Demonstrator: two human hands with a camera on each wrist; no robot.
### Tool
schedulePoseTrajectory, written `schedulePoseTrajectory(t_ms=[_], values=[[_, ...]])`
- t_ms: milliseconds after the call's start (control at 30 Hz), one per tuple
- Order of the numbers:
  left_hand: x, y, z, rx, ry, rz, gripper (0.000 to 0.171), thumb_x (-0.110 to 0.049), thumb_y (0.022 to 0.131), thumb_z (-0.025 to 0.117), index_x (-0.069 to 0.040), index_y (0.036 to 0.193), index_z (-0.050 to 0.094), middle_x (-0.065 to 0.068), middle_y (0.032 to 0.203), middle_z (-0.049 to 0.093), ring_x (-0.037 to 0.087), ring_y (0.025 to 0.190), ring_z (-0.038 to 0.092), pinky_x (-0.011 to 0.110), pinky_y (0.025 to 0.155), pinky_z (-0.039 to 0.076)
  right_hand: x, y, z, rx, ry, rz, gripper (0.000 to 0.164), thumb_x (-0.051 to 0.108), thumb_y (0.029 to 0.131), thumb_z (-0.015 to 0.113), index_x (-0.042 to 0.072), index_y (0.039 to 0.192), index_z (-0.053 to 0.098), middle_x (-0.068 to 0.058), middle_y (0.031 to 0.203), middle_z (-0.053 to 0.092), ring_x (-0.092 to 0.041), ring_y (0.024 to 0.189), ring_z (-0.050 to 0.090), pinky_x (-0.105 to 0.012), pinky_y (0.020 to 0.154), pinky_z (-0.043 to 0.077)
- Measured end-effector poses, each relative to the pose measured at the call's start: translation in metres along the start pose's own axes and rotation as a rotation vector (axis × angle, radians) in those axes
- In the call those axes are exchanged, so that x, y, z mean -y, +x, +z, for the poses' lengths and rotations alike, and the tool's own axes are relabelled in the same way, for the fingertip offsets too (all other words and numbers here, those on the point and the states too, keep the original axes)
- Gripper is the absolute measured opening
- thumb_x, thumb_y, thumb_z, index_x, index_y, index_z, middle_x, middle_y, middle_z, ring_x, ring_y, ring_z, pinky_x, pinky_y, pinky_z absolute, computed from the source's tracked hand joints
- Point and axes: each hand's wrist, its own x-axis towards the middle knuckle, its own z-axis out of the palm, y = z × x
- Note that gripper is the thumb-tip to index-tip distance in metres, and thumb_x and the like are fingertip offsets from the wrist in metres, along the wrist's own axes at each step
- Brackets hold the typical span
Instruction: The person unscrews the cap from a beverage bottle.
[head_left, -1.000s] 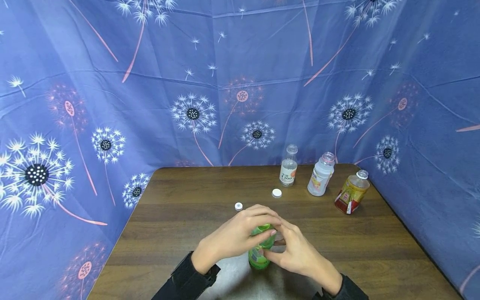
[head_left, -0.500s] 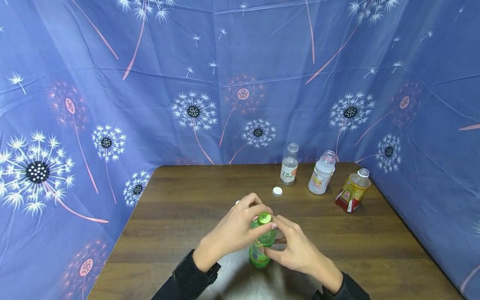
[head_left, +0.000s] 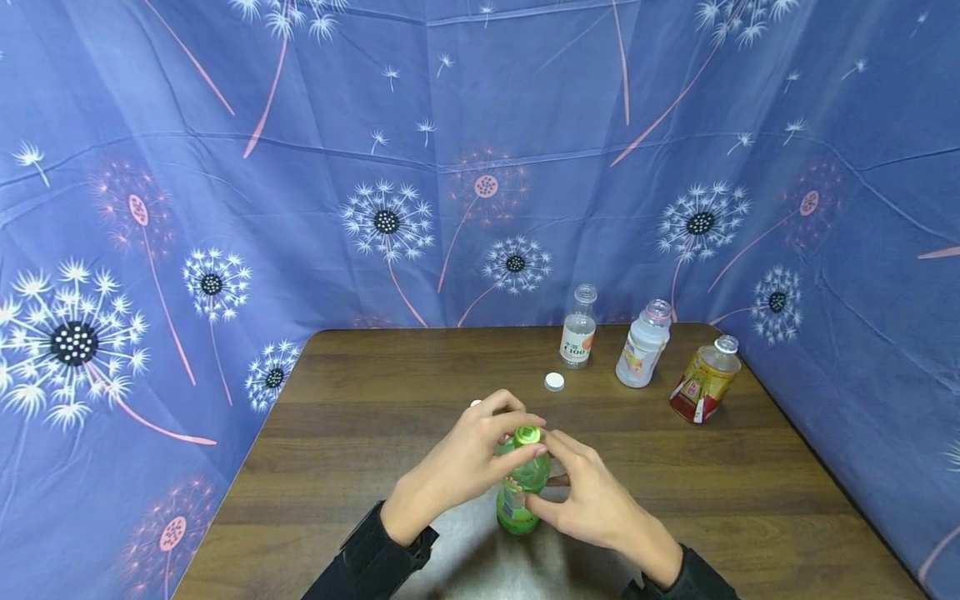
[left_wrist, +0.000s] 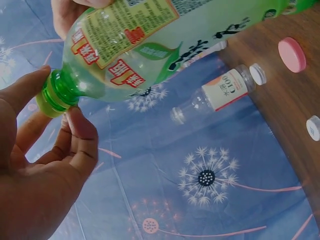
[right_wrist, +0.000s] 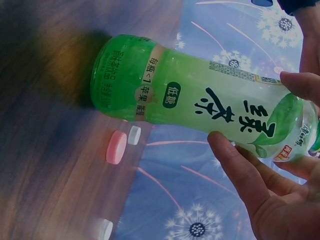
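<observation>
A green tea bottle [head_left: 517, 504] stands upright on the wooden table in front of me, its green cap [head_left: 527, 435] on the neck. My left hand [head_left: 465, 467] pinches that cap between thumb and fingers, as the left wrist view shows from close by. Around the bottle's upper body, the thumb and fingers of my right hand [head_left: 596, 508] hold it. In the right wrist view the green label [right_wrist: 220, 100] faces the camera, and the bottle's base is on the tabletop.
At the back right stand a clear bottle [head_left: 577, 337], a white bottle [head_left: 642, 346] and a bottle with a yellow-red label [head_left: 705, 382], all uncapped. A white cap [head_left: 554, 382] lies before them. Beyond my hands are a pink cap [left_wrist: 292, 55] and a small white cap [left_wrist: 313, 128].
My left fingers, at first draped over the bottle's top and hiding the cap, have shifted so the green cap shows between them. My right hand keeps its hold on the bottle.
</observation>
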Motion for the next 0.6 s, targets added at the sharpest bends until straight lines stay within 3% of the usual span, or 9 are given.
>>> schedulePoseTrajectory(t_ms=[333, 467, 600], values=[[0.004, -0.004, -0.003, 0.007, -0.013, 0.022, 0.032, -0.033, 0.088, 0.064, -0.023, 0.119, 0.064, -0.01, 0.101, 0.054, 0.004, 0.076, 0.052, 0.012, 0.062, 0.042, 0.003, 0.004, 0.005, -0.13, -0.151, -0.082, 0.065, 0.051, 0.072, 0.075, 0.037, 0.129, 0.046, 0.022, 0.117, 0.054, -0.002, 0.104, 0.058, -0.016, 0.07, 0.052], [0.005, -0.004, -0.006, 0.029, -0.044, 0.052, 0.034, -0.027, 0.088, 0.065, -0.021, 0.121, 0.062, -0.01, 0.106, 0.058, 0.001, 0.084, 0.052, 0.017, 0.065, 0.046, 0.003, 0.005, 0.005, -0.124, -0.149, -0.092, 0.066, 0.049, 0.073, 0.074, 0.035, 0.131, 0.045, 0.019, 0.119, 0.055, -0.004, 0.104, 0.058, -0.017, 0.069, 0.052], [0.007, -0.005, -0.012, 0.084, -0.067, 0.075, 0.034, -0.024, 0.09, 0.062, -0.023, 0.124, 0.06, -0.011, 0.113, 0.059, 0.0, 0.099, 0.051, 0.022, 0.078, 0.047, 0.004, 0.005, 0.004, -0.103, -0.134, -0.075, 0.067, 0.049, 0.074, 0.074, 0.033, 0.133, 0.044, 0.017, 0.121, 0.054, -0.006, 0.104, 0.059, -0.016, 0.067, 0.052]])
